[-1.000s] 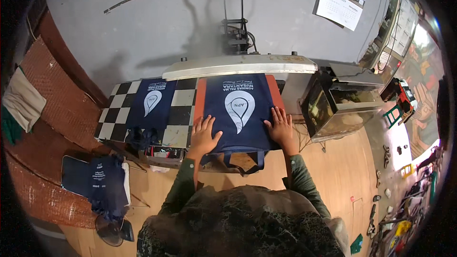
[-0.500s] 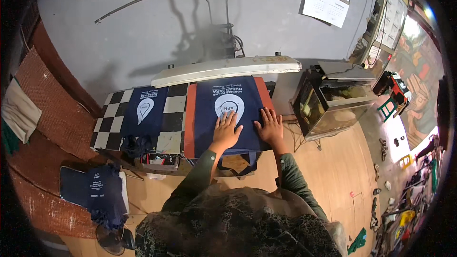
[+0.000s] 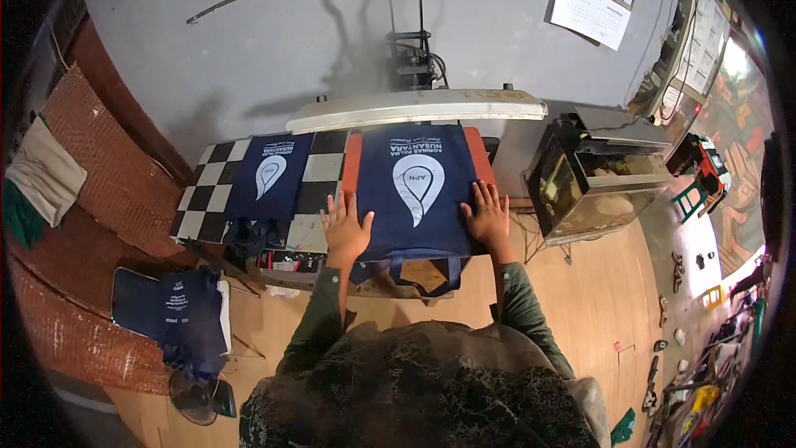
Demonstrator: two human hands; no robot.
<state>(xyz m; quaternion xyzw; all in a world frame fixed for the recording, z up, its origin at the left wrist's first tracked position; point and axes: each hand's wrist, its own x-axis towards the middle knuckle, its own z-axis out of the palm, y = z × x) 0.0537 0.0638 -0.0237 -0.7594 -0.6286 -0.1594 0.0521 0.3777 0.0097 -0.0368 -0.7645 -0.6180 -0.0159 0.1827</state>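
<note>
A navy tote bag [image 3: 378,199] with a white drop-shaped print lies flat on the orange-red bed [image 3: 351,168] of a heat press, its handles [image 3: 425,275] hanging over the near edge. My left hand [image 3: 345,228] rests with fingers spread at the bag's left side, partly over the orange-red strip. On the right edge of the bag lies my right hand [image 3: 487,217], fingers stretched out too. Behind the bag, the press's long pale upper plate [image 3: 414,108] is raised. A second printed navy bag [image 3: 280,191] lies to the left on a checkered tabletop [image 3: 323,168].
A glass tank [image 3: 593,199] stands right of the press. More navy bags [image 3: 192,315] drape over a chair at lower left, near a fan [image 3: 192,398]. A calendar [image 3: 593,0] hangs on the grey wall. Sandals and assorted items line the far right floor.
My left hand has moved left, off the white print to the bag's left edge. My right hand stays at the right edge. The whole view has shifted slightly.
</note>
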